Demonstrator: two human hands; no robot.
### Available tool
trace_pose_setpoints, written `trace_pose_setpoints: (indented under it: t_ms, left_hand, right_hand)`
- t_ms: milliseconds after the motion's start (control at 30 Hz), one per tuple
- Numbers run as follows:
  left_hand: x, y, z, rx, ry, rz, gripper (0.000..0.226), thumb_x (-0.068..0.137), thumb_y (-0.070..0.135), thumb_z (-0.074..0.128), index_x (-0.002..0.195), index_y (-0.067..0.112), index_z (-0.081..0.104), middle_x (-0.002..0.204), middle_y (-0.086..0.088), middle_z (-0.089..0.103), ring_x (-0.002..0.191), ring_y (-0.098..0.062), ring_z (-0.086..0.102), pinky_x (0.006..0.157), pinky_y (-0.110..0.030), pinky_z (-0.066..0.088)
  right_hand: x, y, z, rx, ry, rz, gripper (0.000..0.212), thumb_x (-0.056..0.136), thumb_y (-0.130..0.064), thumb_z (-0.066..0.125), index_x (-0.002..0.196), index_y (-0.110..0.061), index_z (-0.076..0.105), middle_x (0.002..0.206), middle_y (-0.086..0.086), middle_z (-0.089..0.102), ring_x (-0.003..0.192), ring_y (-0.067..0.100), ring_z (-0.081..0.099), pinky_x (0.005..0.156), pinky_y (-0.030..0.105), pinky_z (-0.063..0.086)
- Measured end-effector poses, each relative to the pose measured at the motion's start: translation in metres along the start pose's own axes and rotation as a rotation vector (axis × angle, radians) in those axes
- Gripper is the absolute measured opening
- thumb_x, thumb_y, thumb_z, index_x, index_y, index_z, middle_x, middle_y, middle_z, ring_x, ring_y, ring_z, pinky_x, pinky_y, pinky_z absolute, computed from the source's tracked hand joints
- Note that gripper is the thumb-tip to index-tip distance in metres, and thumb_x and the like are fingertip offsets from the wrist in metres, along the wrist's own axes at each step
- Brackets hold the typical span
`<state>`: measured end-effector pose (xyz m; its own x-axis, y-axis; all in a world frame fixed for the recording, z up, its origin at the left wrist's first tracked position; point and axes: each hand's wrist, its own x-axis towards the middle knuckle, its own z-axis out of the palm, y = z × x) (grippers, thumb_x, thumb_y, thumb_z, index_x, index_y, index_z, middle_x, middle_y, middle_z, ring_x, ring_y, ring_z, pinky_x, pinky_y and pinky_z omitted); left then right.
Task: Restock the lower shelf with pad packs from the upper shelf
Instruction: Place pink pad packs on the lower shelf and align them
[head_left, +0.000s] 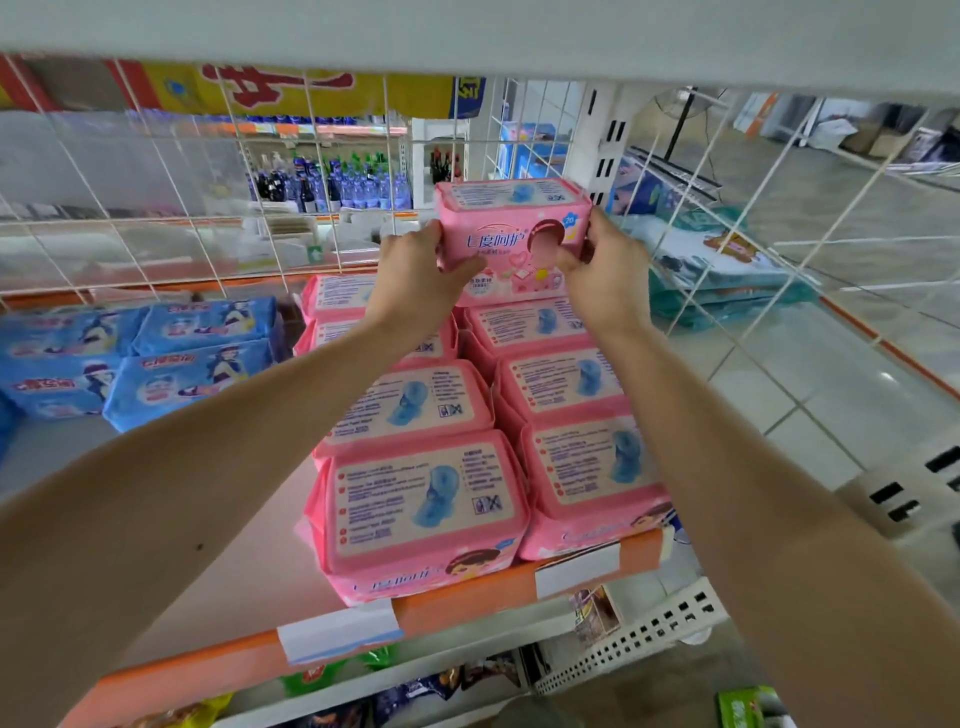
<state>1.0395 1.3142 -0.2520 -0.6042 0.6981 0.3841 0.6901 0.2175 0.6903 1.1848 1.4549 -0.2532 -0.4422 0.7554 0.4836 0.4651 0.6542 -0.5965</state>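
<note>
A pink pad pack (511, 240) is gripped at its ends by the left hand (422, 280) and right hand (605, 273), raised above the stacked pink packs (421, 499) on the shelf (260, 551) below both hands.

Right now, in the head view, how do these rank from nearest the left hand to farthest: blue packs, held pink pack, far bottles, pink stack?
1. The held pink pack: gripped at its left end by the left hand.
2. The pink stack: just below that hand.
3. The blue packs: lying off to the left.
4. The bottles: far behind, across the aisle.
</note>
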Motion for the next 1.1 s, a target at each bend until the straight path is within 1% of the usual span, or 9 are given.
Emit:
trace_pose_setpoints:
  t_ms: [200, 267, 333, 400, 500, 667, 800, 900, 1100]
  left_hand:
    - [-0.002, 0.005, -0.006, 0.225, -0.063, 0.085, 0.046, 0.096, 0.044, 0.062, 0.115, 0.002, 0.058, 0.105, -0.01, 0.066, 0.085, -0.017, 0.048, 0.074, -0.023, 0.037]
    - [-0.005, 0.005, -0.011, 0.282, -0.084, 0.148, 0.054, 0.095, 0.044, 0.063, 0.126, 0.002, 0.05, 0.116, -0.015, 0.064, 0.09, -0.024, 0.056, 0.076, -0.028, 0.042]
    - [-0.009, 0.003, -0.013, 0.355, -0.132, 0.186, 0.072, 0.096, 0.04, 0.064, 0.147, 0.0, 0.031, 0.132, -0.021, 0.056, 0.109, -0.04, 0.058, 0.087, -0.043, 0.048]
    - [-0.011, 0.005, -0.012, 0.436, -0.185, 0.189, 0.087, 0.098, 0.036, 0.061, 0.156, -0.002, 0.007, 0.14, -0.026, 0.051, 0.117, -0.045, 0.056, 0.092, -0.05, 0.047]
    - [-0.008, 0.01, -0.008, 0.452, -0.218, 0.173, 0.089, 0.1, 0.032, 0.059, 0.156, -0.004, -0.001, 0.13, -0.028, 0.056, 0.113, -0.045, 0.058, 0.089, -0.048, 0.046]
    - [-0.007, 0.012, -0.005, 0.426, -0.21, 0.159, 0.089, 0.099, 0.028, 0.061, 0.155, -0.006, 0.0, 0.129, -0.029, 0.056, 0.114, -0.046, 0.057, 0.09, -0.048, 0.046]
    - [-0.01, 0.009, -0.006, 0.422, -0.188, 0.165, 0.087, 0.099, 0.03, 0.061, 0.155, -0.004, 0.003, 0.137, -0.026, 0.053, 0.116, -0.045, 0.057, 0.091, -0.05, 0.048]
    - [-0.009, 0.009, -0.008, 0.463, -0.194, 0.18, 0.086, 0.099, 0.032, 0.06, 0.155, -0.003, 0.005, 0.14, -0.025, 0.052, 0.116, -0.044, 0.058, 0.091, -0.049, 0.048]
    - [-0.005, 0.011, -0.002, 0.484, -0.206, 0.138, 0.087, 0.101, 0.029, 0.058, 0.157, -0.002, -0.002, 0.141, -0.026, 0.051, 0.119, -0.043, 0.056, 0.093, -0.049, 0.047]
  right_hand:
    - [0.001, 0.009, -0.002, 0.038, -0.023, -0.068, 0.029, 0.09, -0.02, 0.066, 0.115, -0.007, 0.059, 0.092, 0.005, 0.07, 0.092, 0.029, 0.064, 0.091, 0.047, 0.051]
    - [-0.003, 0.014, -0.004, 0.044, -0.05, -0.091, 0.052, 0.09, -0.029, 0.067, 0.136, -0.012, 0.051, 0.097, -0.001, 0.07, 0.098, 0.024, 0.065, 0.099, 0.038, 0.049]
    - [-0.008, 0.016, -0.007, 0.031, -0.104, -0.073, 0.07, 0.091, -0.029, 0.066, 0.152, -0.015, 0.034, 0.105, -0.002, 0.07, 0.101, 0.017, 0.063, 0.097, 0.014, 0.041]
    - [-0.01, 0.016, -0.007, -0.009, -0.153, -0.062, 0.078, 0.091, -0.025, 0.067, 0.156, -0.014, 0.024, 0.105, 0.002, 0.069, 0.093, 0.013, 0.059, 0.083, 0.013, 0.036]
    - [-0.009, 0.014, -0.005, -0.022, -0.144, -0.084, 0.077, 0.09, -0.021, 0.068, 0.153, -0.009, 0.027, 0.096, -0.001, 0.068, 0.085, 0.011, 0.054, 0.075, 0.011, 0.029]
    - [-0.004, 0.012, -0.001, -0.128, -0.099, -0.041, 0.067, 0.089, -0.028, 0.07, 0.146, -0.008, 0.039, 0.1, -0.003, 0.063, 0.091, 0.016, 0.052, 0.082, 0.026, 0.039]
    - [-0.009, 0.002, -0.004, -0.257, -0.06, 0.02, 0.081, 0.089, -0.035, 0.071, 0.153, -0.015, 0.027, 0.122, 0.006, 0.061, 0.113, 0.028, 0.056, 0.089, 0.041, 0.047]
    - [-0.013, -0.004, -0.006, -0.341, -0.06, 0.019, 0.089, 0.091, -0.037, 0.069, 0.158, -0.014, 0.015, 0.162, 0.004, 0.03, 0.148, 0.027, 0.029, 0.112, 0.045, 0.036]
    - [-0.011, -0.006, 0.0, -0.385, -0.081, 0.037, 0.088, 0.094, -0.037, 0.064, 0.159, -0.013, 0.009, 0.167, 0.001, 0.013, 0.154, 0.021, 0.011, 0.12, 0.043, 0.027]
